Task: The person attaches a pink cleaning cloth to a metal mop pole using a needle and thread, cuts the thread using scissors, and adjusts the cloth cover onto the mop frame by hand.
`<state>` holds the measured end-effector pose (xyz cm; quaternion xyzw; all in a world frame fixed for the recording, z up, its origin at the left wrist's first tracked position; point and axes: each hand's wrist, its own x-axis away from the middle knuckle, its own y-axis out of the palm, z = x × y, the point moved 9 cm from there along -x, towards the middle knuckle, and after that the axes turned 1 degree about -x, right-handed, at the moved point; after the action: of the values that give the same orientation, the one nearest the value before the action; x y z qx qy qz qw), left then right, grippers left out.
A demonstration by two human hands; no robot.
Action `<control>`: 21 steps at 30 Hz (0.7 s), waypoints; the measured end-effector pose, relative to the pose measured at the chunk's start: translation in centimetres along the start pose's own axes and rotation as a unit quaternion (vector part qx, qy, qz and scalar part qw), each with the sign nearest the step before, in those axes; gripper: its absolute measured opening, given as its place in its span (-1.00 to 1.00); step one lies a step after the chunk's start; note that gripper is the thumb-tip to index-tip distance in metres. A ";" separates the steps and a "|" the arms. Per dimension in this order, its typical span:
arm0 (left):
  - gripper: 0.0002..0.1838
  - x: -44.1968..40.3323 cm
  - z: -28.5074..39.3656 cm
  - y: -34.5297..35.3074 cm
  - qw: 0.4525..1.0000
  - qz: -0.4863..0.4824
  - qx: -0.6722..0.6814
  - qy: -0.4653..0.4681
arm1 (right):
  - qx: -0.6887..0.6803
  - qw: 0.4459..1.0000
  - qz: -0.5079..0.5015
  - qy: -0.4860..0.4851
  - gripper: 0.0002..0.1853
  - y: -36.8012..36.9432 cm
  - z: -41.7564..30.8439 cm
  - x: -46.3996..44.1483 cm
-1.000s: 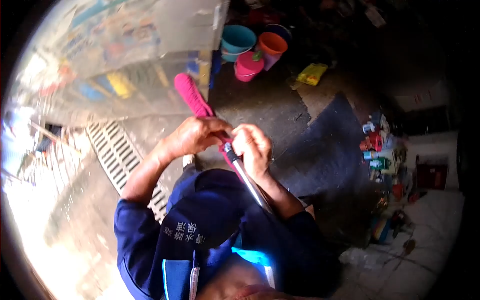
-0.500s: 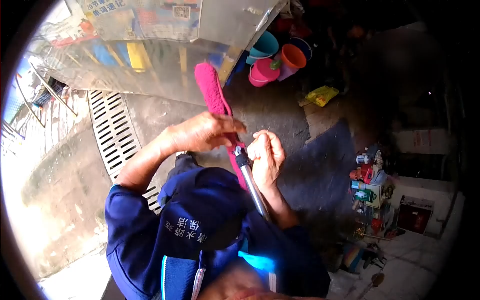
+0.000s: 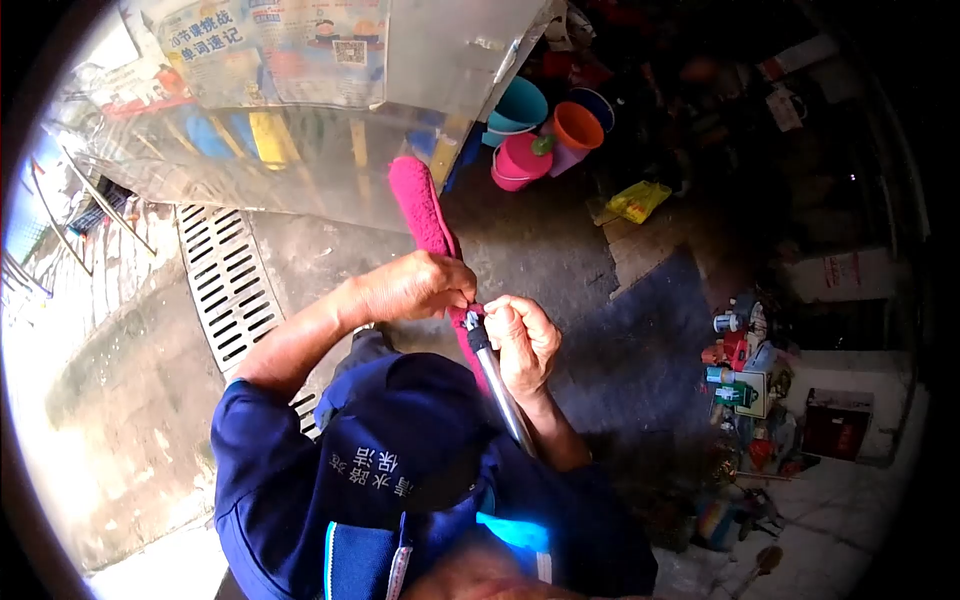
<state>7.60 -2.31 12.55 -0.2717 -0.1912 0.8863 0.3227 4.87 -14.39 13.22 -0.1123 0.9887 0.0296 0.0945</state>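
Note:
A long pink fluffy mop head (image 3: 422, 205) slants past my hands, its far end raised beyond them. A silver pole (image 3: 508, 400) with a black collar joins it near its middle and runs down toward my chest. My left hand (image 3: 425, 284) is closed over the pink cloth just above the joint, fingertips pinched on it. Beside the collar, my right hand (image 3: 522, 345) is curled, thumb and forefinger pressed together at the cloth's edge. Whatever that pinch holds is too small to make out. The fingertips of both hands nearly meet.
Beyond my hands are a teal bucket (image 3: 517, 108), a pink bucket (image 3: 520, 160) and an orange bucket (image 3: 578, 126). A yellow bag (image 3: 638, 201) lies on the floor. A panel (image 3: 430, 60) stands upper left, a drain grate (image 3: 228, 280) left, and assorted items (image 3: 740, 390) right.
My left hand opened somewhat over the mop head, then closed again on the cloth. My right hand moved slightly away, then came back beside the joint. The view has shifted.

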 end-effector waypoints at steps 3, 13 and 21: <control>-0.77 0.4 1.5 -0.1 0.994 0.084 -0.063 0.021 | -0.035 0.999 0.025 0.027 -0.73 0.2 -0.7 -0.6; -0.87 5.6 3.1 -1.5 0.917 0.364 -0.105 -0.128 | 0.123 0.990 0.044 -0.060 -0.86 -0.1 -0.3 -1.1; -0.85 8.5 -2.7 2.5 0.849 0.329 0.248 -0.332 | 0.037 0.996 0.056 0.060 -0.81 0.1 1.7 -0.6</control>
<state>2.58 2.08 6.17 0.0807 0.0398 0.9958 -0.0140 5.77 -14.03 11.69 -0.0550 0.9978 -0.0091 0.0372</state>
